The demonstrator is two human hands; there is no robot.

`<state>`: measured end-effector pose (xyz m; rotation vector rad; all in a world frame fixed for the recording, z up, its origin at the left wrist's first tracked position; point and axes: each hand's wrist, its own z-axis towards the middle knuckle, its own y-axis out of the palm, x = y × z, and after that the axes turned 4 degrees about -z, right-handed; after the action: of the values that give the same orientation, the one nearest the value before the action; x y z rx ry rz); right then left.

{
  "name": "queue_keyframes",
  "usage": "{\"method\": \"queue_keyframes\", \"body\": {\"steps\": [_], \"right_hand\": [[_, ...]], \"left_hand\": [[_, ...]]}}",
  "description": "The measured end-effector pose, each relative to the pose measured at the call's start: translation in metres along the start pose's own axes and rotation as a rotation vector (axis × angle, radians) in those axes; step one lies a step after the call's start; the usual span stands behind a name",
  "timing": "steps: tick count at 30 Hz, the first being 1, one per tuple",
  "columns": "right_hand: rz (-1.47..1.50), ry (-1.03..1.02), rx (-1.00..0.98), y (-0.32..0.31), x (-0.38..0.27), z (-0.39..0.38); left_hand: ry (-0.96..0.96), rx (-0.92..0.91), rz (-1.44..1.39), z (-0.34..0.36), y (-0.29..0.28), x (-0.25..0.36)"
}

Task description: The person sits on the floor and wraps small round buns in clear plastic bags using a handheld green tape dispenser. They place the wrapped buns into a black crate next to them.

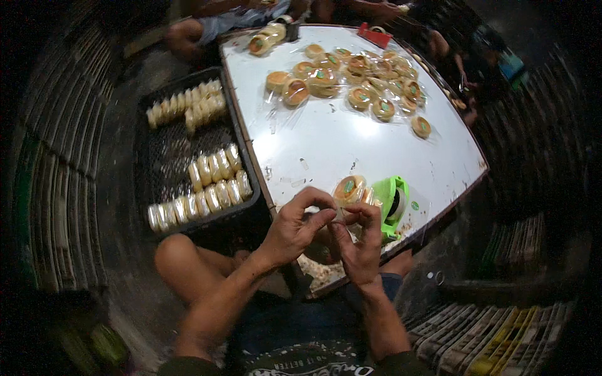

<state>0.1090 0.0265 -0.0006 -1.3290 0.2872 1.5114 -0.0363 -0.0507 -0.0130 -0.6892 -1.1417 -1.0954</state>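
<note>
Close to the table's near edge, my left hand (pixel 298 227) and my right hand (pixel 362 241) meet with fingertips pinched. A small piece of clear plastic (pixel 340 215) shows between them; whether it is film or tape I cannot tell. Just beyond my fingers sits a round golden pastry (pixel 348 187) in clear wrapping with a green label, and more wrapped pastries beside it are partly hidden by my hands. Right of my right hand stands a bright green tape dispenser (pixel 395 203) with a roll in it. What lies beneath my hands is mostly hidden.
Many wrapped round pastries (pixel 360 97) are heaped across the far half of the white table (pixel 307 141). A red tape dispenser (pixel 376 36) stands at its far edge. On the left, a black crate (pixel 169 147) holds rows of packed pastries. Other people sit around the far side.
</note>
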Motion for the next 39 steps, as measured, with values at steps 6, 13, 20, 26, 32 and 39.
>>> {"method": "queue_keyframes", "body": {"steps": [6,13,20,26,32,39], "right_hand": [[-0.022,-0.068,0.028,-0.023,-0.002,0.007],[-0.116,-0.143,0.096,-0.025,0.02,-0.003],[-0.06,0.013,0.138,-0.018,0.04,0.0],[0.749,0.411,0.434,0.017,0.016,-0.013],[-0.445,0.49,0.357,-0.079,0.146,-0.057],[-0.415,0.541,0.459,-0.097,0.175,-0.032]], "left_hand": [[-0.114,0.213,-0.072,0.007,0.033,0.014],[-0.315,0.162,0.025,0.01,0.042,0.018],[0.105,0.075,0.767,0.01,0.031,0.009],[-0.135,0.443,-0.063,0.005,0.044,-0.031],[-0.165,0.23,0.13,0.016,0.029,-0.04],[-0.221,0.043,0.027,0.026,0.042,-0.058]]}}
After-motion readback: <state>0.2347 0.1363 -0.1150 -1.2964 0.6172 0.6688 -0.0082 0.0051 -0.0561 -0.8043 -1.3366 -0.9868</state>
